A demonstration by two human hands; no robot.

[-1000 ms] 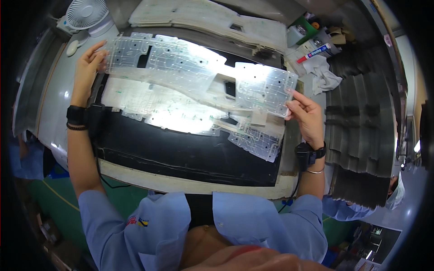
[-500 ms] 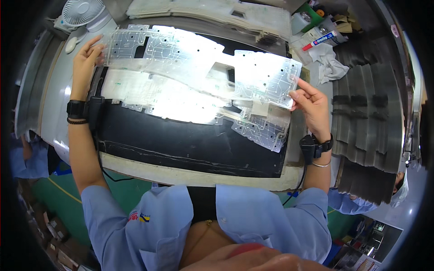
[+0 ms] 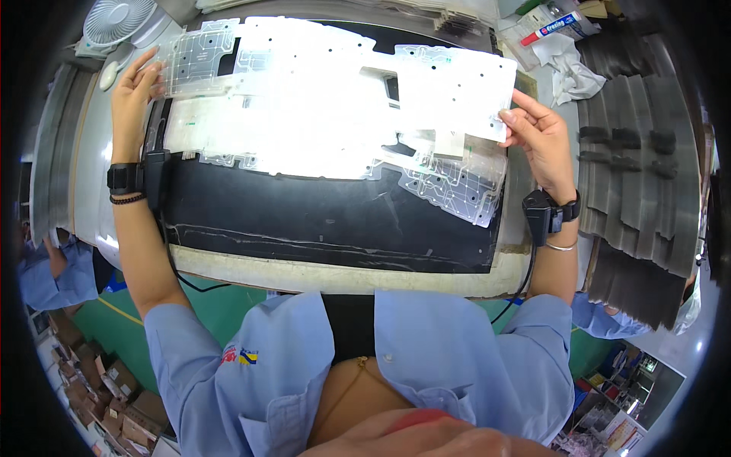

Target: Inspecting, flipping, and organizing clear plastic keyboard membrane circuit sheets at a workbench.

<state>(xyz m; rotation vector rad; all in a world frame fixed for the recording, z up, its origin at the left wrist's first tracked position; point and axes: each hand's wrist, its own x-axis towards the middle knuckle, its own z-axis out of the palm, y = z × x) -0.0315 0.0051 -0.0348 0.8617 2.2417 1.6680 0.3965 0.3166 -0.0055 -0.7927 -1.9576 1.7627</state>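
Note:
A clear flexible circuit film (image 3: 457, 91), printed with fine traces and dotted with dark spots, stretches between my two hands. My left hand (image 3: 135, 87) pinches its left end between thumb and fingers. At the opposite end, my right hand (image 3: 539, 137) is closed on the lower right corner. Beneath it lie more circuit films (image 3: 464, 183) of the same kind on a black mat (image 3: 320, 221). Strong glare whitens the middle of the held film and hides its traces there. Whether it touches the films below, I cannot tell.
At the far left stands a white fan (image 3: 118, 23). A marker (image 3: 552, 29) and a crumpled white cloth (image 3: 567, 72) lie at the far right. Dark grey layered sheets (image 3: 640, 183) are piled along the right side. Cables run from the devices on both wrists.
The whole view has shifted, so the mat and films appear higher in the picture. Glare over the held film has spread. Both hands keep their hold on its ends.

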